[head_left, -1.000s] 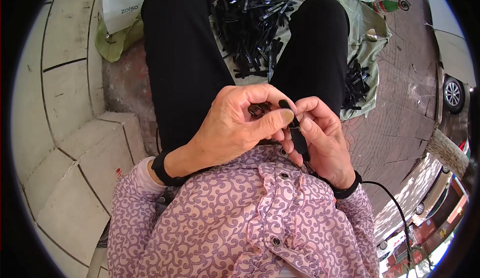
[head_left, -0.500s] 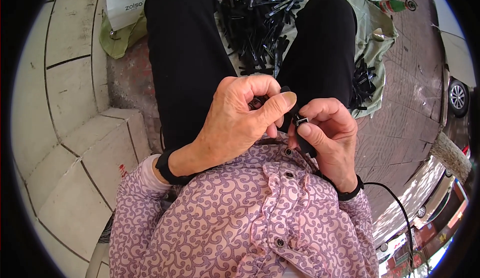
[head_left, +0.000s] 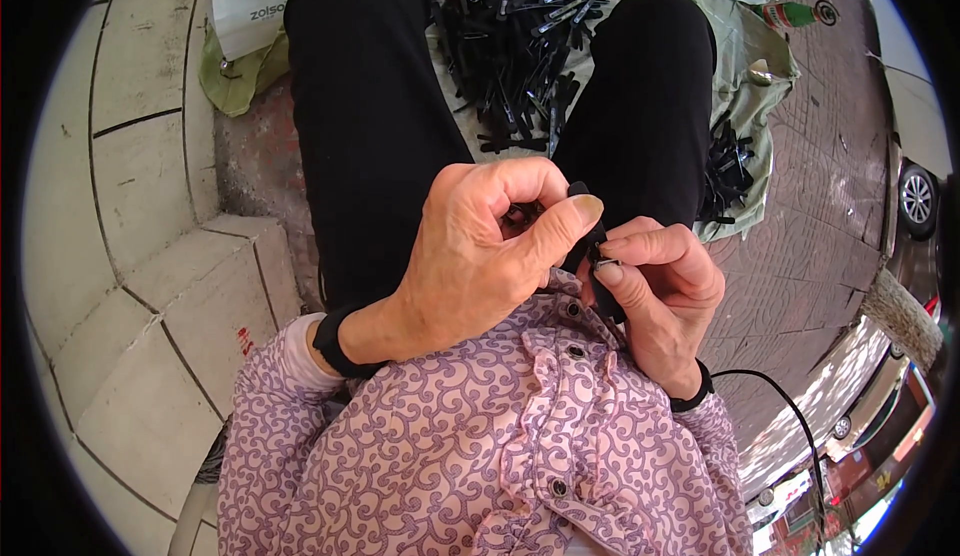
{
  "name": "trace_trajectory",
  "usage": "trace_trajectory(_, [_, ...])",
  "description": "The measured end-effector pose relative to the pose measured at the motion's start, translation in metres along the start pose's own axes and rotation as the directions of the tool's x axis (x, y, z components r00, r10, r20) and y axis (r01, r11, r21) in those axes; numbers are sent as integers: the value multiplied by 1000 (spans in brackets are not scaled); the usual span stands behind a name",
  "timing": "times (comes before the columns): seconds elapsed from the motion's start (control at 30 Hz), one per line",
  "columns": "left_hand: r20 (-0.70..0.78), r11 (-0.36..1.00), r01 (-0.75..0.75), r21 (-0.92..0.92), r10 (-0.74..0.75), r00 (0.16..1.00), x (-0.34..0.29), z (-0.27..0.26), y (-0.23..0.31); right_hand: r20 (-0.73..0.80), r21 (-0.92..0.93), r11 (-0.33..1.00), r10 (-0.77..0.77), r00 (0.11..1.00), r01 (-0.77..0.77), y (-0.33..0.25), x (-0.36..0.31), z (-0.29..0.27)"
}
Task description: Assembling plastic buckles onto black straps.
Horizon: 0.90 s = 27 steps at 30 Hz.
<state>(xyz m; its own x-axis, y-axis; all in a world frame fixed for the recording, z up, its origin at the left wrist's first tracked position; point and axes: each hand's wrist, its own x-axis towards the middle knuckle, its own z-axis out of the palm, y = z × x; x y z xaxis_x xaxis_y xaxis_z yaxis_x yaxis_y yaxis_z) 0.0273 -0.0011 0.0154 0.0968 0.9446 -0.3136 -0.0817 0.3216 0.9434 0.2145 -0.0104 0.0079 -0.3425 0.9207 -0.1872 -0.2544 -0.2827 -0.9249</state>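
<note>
Above my lap I hold a short black strap (head_left: 587, 244) between both hands. My left hand (head_left: 480, 241) is closed, with its thumb and index finger pinching the upper end. Inside its curled fingers some small dark, shiny pieces (head_left: 515, 218) partly show; their kind is hidden. Lower on the strap, my right hand (head_left: 665, 281) pinches a small metal piece (head_left: 604, 264), which looks like a buckle, between thumb and forefinger. The strap's lower end hangs below the right thumb.
Between and beyond my knees, a heap of black straps (head_left: 510, 51) lies on a pale green sheet (head_left: 755, 81). More black straps (head_left: 730, 171) lie right of my leg. A green bottle (head_left: 795, 14) lies far right; a white bag (head_left: 250, 6) stands far left. Tiled steps (head_left: 200, 266) rise at left.
Both hands have shifted slightly down with the strap. The right thumb and forefinger have closed further over the metal piece, which now shows less.
</note>
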Motion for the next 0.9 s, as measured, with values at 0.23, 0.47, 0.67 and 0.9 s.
trace_trajectory(0.23, [-14,999,32,-18,-33,999,1,2,3,-42,-107,990,-95,995,90,2,-3,1])
trace_trajectory(0.47, [-30,1000,14,19,-13,999,1,3,5,-55,-274,951,-167,984,146,-1,-4,5])
trace_trajectory(0.67, [-41,999,-2,37,4,999,1,3,6,-49,-299,936,-210,976,186,-1,-5,8])
trace_trajectory(0.9, [104,998,-35,45,31,994,5,-3,-1,-176,-161,986,-68,982,40,-4,-12,12])
